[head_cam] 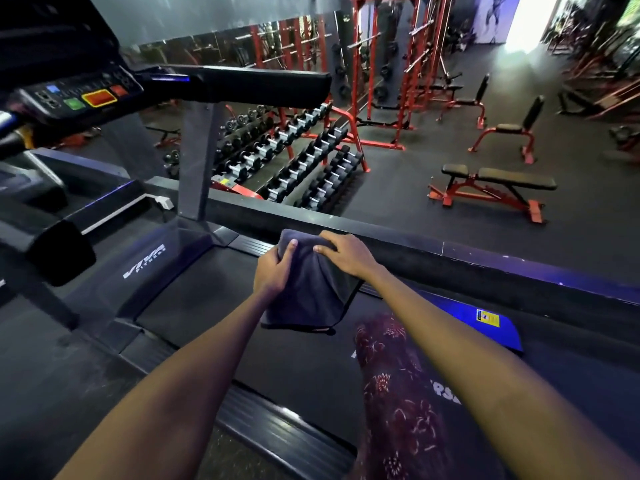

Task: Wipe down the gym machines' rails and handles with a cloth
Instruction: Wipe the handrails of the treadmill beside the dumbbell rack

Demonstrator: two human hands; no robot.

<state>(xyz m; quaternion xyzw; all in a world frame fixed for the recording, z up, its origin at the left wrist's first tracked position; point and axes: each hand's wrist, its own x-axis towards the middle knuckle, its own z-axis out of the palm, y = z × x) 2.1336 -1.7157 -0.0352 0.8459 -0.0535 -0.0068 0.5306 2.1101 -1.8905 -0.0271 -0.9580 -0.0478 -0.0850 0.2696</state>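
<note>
Both hands hold the dark cloth [308, 285] above the treadmill belt [214, 306] — left hand [273, 268] grips its edge, right hand [346, 254] pinches the top, probably refolding it before wiping the far handrail [263, 85].

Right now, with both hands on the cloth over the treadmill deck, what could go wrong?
1. The cloth hangs bunched between the left hand and right hand, with a loose hem dangling; it might drag on the belt instead of wiping cleanly.
2. The person seems to stand on the treadmill, one leg over the belt. A cloth brushing the console buttons might start it.
3. The handrail juts out overhead; leaning forward might mean bumping it.
</note>
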